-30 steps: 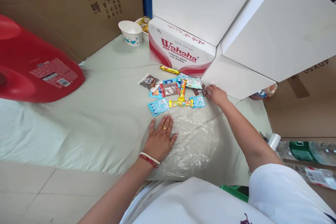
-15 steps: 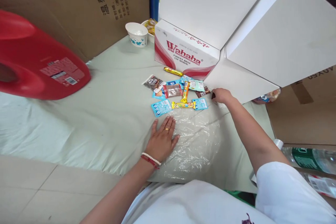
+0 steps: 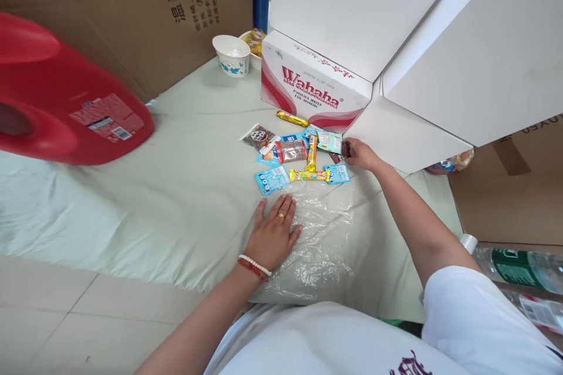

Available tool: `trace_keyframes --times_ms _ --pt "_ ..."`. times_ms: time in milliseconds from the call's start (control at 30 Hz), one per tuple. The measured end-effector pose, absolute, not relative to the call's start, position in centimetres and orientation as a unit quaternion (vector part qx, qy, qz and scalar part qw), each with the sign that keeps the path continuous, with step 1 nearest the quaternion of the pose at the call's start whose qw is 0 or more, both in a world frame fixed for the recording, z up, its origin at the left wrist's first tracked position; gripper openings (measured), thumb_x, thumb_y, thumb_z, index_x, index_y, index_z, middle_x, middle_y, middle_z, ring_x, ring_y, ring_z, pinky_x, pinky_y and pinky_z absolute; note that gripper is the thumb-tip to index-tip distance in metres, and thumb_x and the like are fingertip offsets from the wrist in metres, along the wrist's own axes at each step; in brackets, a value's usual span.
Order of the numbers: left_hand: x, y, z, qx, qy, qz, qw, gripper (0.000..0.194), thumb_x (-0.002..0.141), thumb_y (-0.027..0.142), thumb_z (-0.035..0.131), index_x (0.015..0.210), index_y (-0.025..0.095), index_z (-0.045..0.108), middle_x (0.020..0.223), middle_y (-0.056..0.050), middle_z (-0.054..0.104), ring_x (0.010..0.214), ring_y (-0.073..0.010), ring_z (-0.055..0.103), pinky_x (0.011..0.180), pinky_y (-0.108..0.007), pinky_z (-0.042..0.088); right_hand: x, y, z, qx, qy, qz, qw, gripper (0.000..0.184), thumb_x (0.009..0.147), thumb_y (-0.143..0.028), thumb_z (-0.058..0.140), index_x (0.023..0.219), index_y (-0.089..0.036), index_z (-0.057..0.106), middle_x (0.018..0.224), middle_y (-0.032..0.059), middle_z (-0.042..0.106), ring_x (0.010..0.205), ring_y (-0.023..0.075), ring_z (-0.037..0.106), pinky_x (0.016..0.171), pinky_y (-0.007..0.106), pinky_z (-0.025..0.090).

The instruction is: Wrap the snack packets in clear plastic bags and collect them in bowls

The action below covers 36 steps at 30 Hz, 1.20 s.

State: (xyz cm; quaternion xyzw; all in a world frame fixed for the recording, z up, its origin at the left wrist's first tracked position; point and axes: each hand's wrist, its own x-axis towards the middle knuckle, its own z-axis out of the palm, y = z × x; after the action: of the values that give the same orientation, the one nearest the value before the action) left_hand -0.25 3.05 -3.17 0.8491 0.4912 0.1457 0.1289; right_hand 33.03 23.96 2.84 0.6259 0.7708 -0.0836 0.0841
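Observation:
My left hand (image 3: 272, 233) lies flat with fingers spread on the edge of a clear plastic bag (image 3: 325, 246) spread over a pale green cloth (image 3: 176, 187). My right hand (image 3: 361, 154) reaches to the right end of a cluster of small snack packets (image 3: 299, 155) and pinches a dark brown packet (image 3: 341, 153) there. Among the packets are blue sachets (image 3: 271, 179), a yellow candy bar (image 3: 308, 175) and a gold wrapped bar (image 3: 292, 118).
A white Wahaha box (image 3: 314, 91) with raised flaps stands behind the packets. A big red jug (image 3: 65, 105) lies at the left. A paper bowl (image 3: 231, 54) sits at the back by brown cartons (image 3: 132, 6). Water bottles (image 3: 514, 263) lie at the right.
My right hand drew back a little from the packets, then moved in again onto the dark brown packet. My left hand stayed flat on the bag.

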Motion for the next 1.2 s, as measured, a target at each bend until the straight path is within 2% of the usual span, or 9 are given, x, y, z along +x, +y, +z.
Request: trace_keyframes --times_ms 100,233,367,467,533,800,933,1033,1200 --pt "-0.3 3.1 -3.3 0.846 0.495 0.147 0.130 0.058 0.104 0.041 0.038 0.155 0.016 0.044 0.163 -0.014 0.039 0.152 -0.0302 0.036 0.127 -0.062 0.012 34.3 23.4 3.2 0.648 0.745 -0.072 0.142 0.049 0.081 -0.025 0.066 0.129 -0.014 0.062 0.117 0.0129 0.071 0.097 0.0253 0.064 0.079 0.029 0.044" --pt "-0.3 3.1 -3.3 0.846 0.494 0.150 0.134 0.058 0.104 0.042 0.038 0.155 0.016 0.044 0.164 -0.014 0.038 0.152 -0.0299 0.036 0.127 -0.061 0.011 36.0 21.7 4.1 0.673 0.714 -0.050 0.188 0.057 0.080 -0.023 0.068 0.135 -0.013 0.058 0.119 0.0168 0.070 0.101 0.0290 0.066 0.079 0.031 0.045" --pt "-0.3 3.1 -3.2 0.846 0.493 0.148 0.138 0.058 0.104 0.041 0.039 0.155 0.015 0.044 0.164 -0.014 0.038 0.152 -0.0300 0.036 0.127 -0.062 0.011 36.5 20.7 4.9 0.693 0.684 -0.017 0.227 0.050 0.082 -0.024 0.068 0.130 -0.013 0.062 0.123 0.0226 0.065 0.102 0.0339 0.067 0.078 0.036 0.047" --pt "-0.2 3.1 -3.1 0.847 0.494 0.144 0.135 0.058 0.104 0.040 0.039 0.155 0.014 0.044 0.163 -0.015 0.038 0.152 -0.0304 0.036 0.127 -0.063 0.010 35.5 21.2 4.9 0.657 0.714 -0.017 0.239 0.058 0.081 -0.029 0.071 0.136 -0.021 0.059 0.134 0.0189 0.060 0.108 0.0326 0.065 0.080 0.035 0.048" --pt "-0.2 3.1 -3.2 0.847 0.494 0.142 0.132 0.058 0.104 0.040 0.038 0.155 0.014 0.043 0.164 -0.015 0.037 0.152 -0.0300 0.036 0.127 -0.062 0.009 34.8 21.8 4.8 0.636 0.732 -0.026 0.245 0.055 0.079 -0.030 0.073 0.133 -0.022 0.062 0.128 0.0165 0.065 0.106 0.0317 0.066 0.079 0.034 0.048" --pt "-0.3 3.1 -3.5 0.847 0.495 0.148 0.125 0.059 0.104 0.044 0.036 0.157 0.019 0.041 0.164 -0.011 0.037 0.153 -0.0289 0.035 0.128 -0.060 0.012 33.9 23.9 4.3 0.540 0.834 -0.051 0.104 0.056 0.084 -0.030 0.066 0.139 -0.026 0.059 0.140 0.0066 0.063 0.116 0.0267 0.063 0.087 0.030 0.047" --pt "-0.3 3.1 -3.5 0.846 0.494 0.149 0.131 0.059 0.105 0.043 0.036 0.157 0.018 0.040 0.164 -0.012 0.037 0.153 -0.0286 0.035 0.128 -0.062 0.011 33.2 24.7 3.5 0.538 0.830 -0.106 0.101 0.067 0.081 -0.030 0.070 0.146 -0.023 0.054 0.141 0.0075 0.063 0.119 0.0266 0.062 0.094 0.030 0.046" --pt "-0.3 3.1 -3.5 0.847 0.492 0.153 0.132 0.058 0.104 0.043 0.037 0.157 0.019 0.042 0.164 -0.011 0.038 0.153 -0.0290 0.036 0.127 -0.061 0.012 32.6 24.5 3.6 0.587 0.794 -0.087 0.135 0.062 0.082 -0.034 0.069 0.141 -0.022 0.056 0.133 0.0081 0.067 0.111 0.0258 0.064 0.085 0.029 0.046" --pt "-0.2 3.0 -3.6 0.843 0.495 0.165 0.133 0.058 0.104 0.044 0.038 0.156 0.020 0.043 0.163 -0.011 0.039 0.152 -0.0293 0.037 0.128 -0.060 0.012 32.5 20.6 6.7 0.628 0.758 -0.031 0.176 0.035 0.084 -0.041 0.065 0.111 -0.019 0.068 0.105 0.0115 0.074 0.088 0.0252 0.065 0.067 0.029 0.039"
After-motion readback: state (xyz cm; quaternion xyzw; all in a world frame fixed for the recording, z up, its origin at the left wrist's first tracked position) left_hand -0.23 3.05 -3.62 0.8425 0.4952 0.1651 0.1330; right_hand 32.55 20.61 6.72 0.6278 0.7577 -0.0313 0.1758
